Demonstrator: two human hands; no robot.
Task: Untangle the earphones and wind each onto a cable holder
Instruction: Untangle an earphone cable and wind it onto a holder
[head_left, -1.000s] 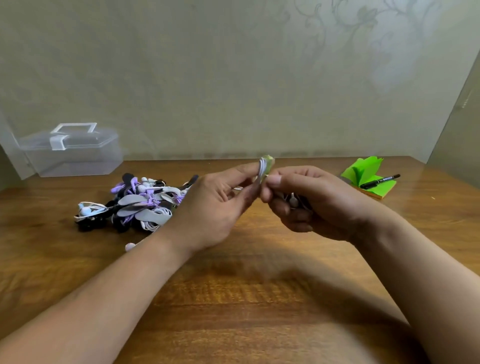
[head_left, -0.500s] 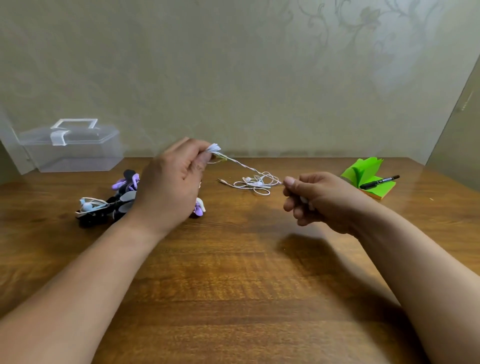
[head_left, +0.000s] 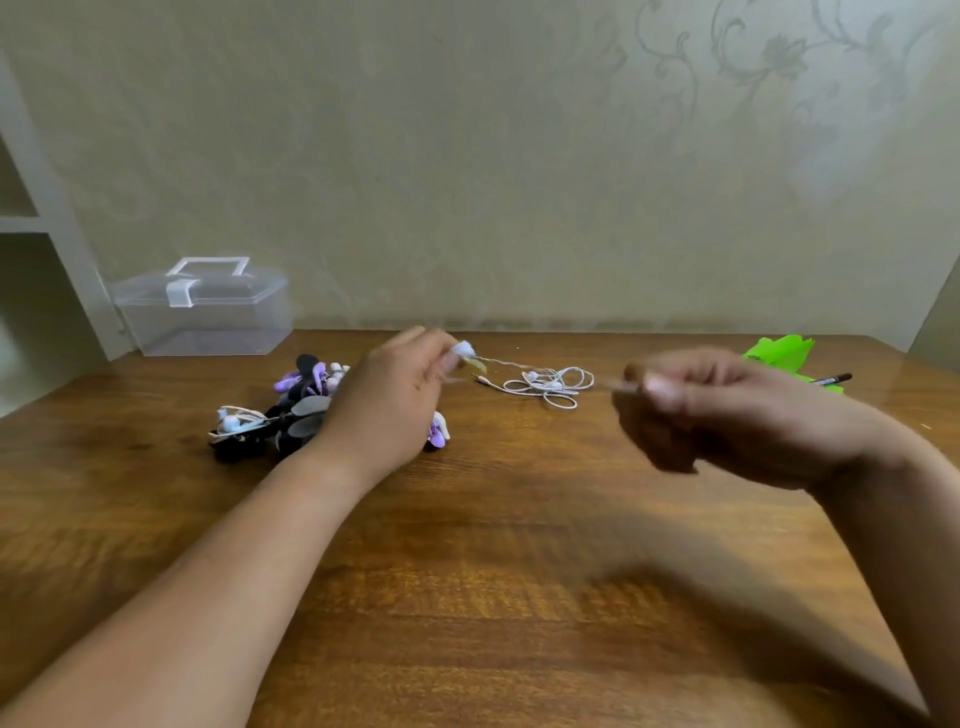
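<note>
left hand (head_left: 395, 410): pinching a small white-and-green lump between thumb and fingertips; I'm reading it as the cable holder (head_left: 465, 351) with a few turns on it.
right hand (head_left: 727, 415): motion-blurred, fingers curled; thumb and forefinger are apparently nipping a thin pale strand at the fist's 9 o'clock. Can't confirm it's the same cable.
white earphone (head_left: 550, 385): lying as a loose coil on the table (head_left: 467, 571) at 12 o'clock, between the hands; one run is rising from it to the left pinch.
wound pile (head_left: 249, 426): sitting at 10 o'clock, partly behind the left hand.
risk, knot: hands are spreading while the coil is sitting slack, so pulling could be cinching a loop tight.
risk, unwinding: tension on the rising run could be peeling turns off the holder, or popping it out of a two-finger pinch.
risk, snag: the left wrist is hovering just beside the pile, so a sweep back could be dragging finished sets into the loose cable.
</note>
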